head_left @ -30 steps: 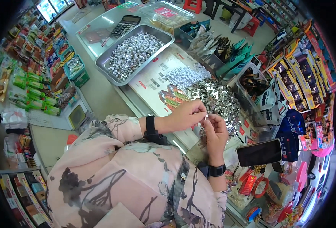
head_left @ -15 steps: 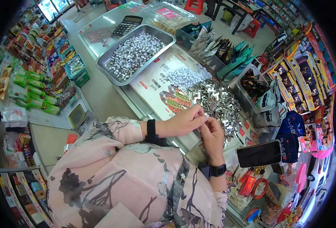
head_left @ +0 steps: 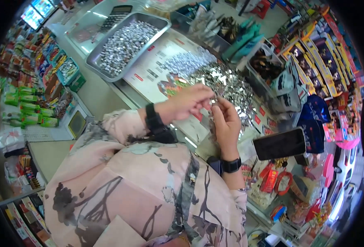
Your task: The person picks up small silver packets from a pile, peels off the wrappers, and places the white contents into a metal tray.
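Note:
My left hand and my right hand meet at the fingertips above the near edge of a flat printed carton. Both are closed in a pinch; the left fingers are slightly blurred. Whatever lies between them is too small to make out. Just beyond the hands spreads a heap of small shiny silver metal pieces. A pile of small whitish pieces adjoins it on the far left. Farther left, a steel tray holds many small silver-and-white pieces.
A black-screened phone stands right of my right hand. Clear bins with packets line the carton's far right side. A calculator lies behind the tray. Snack shelves fill the left; red trinkets cover the near right.
The view has shifted, so the counter's things sit farther left and higher. My left hand's fingers have loosened from a tighter curl and drawn slightly away from the right ones.

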A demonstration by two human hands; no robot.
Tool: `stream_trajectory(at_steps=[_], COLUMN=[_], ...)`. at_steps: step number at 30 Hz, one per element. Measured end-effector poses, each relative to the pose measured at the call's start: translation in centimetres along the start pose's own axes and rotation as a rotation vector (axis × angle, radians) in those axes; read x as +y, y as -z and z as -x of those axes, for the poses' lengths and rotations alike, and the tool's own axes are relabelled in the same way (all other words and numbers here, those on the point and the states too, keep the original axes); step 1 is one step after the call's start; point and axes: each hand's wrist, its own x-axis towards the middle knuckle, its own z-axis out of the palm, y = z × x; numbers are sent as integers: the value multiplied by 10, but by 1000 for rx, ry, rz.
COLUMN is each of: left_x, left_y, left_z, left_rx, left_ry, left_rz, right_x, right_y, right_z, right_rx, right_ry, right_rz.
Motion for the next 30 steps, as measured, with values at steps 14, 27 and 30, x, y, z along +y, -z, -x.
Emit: stream_trajectory(at_steps=[14, 27, 30], left_x=[-6, -11, -12], left_y=[-26, -23, -21], left_z=[32, 35, 34], left_rx=[-635, -629, -596], left_ry=[-346, -448, -447], left_rz=[-1674, -1681, -1720], right_x=[7, 10, 11], right_y=[24, 21, 20], right_z=[-4, -2, -2], right_rx=[12, 7, -5], right_ry=[-5, 48, 78], right_rz=[75, 181, 186])
